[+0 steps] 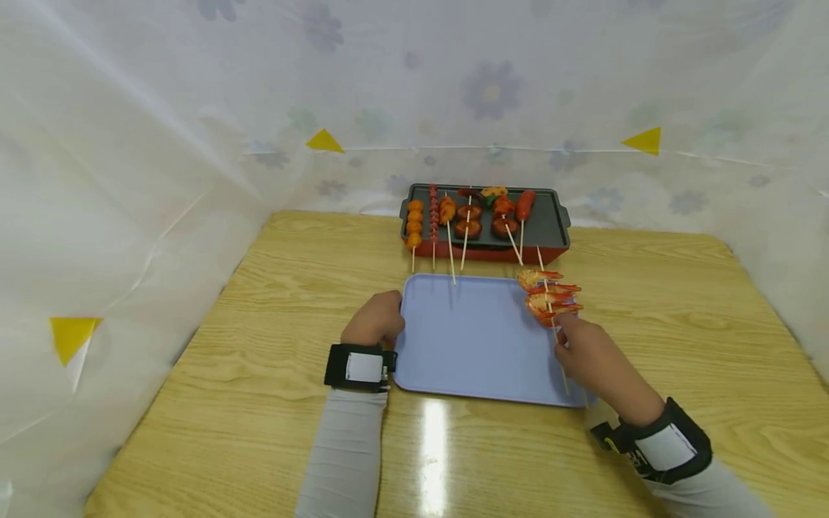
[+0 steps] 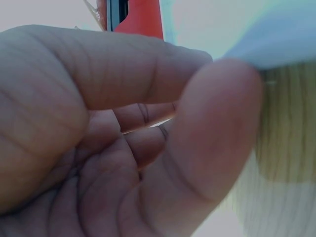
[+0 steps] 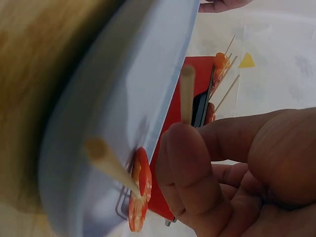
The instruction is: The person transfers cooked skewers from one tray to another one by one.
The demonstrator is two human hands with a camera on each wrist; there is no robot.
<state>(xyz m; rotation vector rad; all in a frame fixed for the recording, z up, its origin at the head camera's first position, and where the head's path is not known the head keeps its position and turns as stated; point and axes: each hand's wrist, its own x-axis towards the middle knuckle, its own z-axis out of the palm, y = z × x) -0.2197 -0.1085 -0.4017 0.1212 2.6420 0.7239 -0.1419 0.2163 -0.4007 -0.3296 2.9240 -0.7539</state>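
A pale blue-purple tray [image 1: 466,345] lies on the table. My left hand [image 1: 377,320] grips its left edge; thumb and index finger [image 2: 148,74] meet at the blurred rim in the left wrist view. Over the tray's right side, my right hand [image 1: 586,352] pinches the wooden stick [image 3: 187,94] of a shrimp skewer between thumb and fingers. Red-orange shrimp [image 1: 547,301] show just beyond that hand. A second stick [image 3: 111,168] with a shrimp [image 3: 140,190] on it is over the tray's surface in the right wrist view. In the head view the shrimp overlap, so which belong to the held stick is unclear.
Behind the tray stands a red grill with a dark plate [image 1: 549,219]. Several skewers lie across it, among them orange balls [image 1: 414,224], a sausage [image 1: 525,206] and mushroom-like rounds [image 1: 468,229]. Their sticks jut over the front, one reaching above the tray. Flowered sheeting [image 1: 414,86] surrounds the table.
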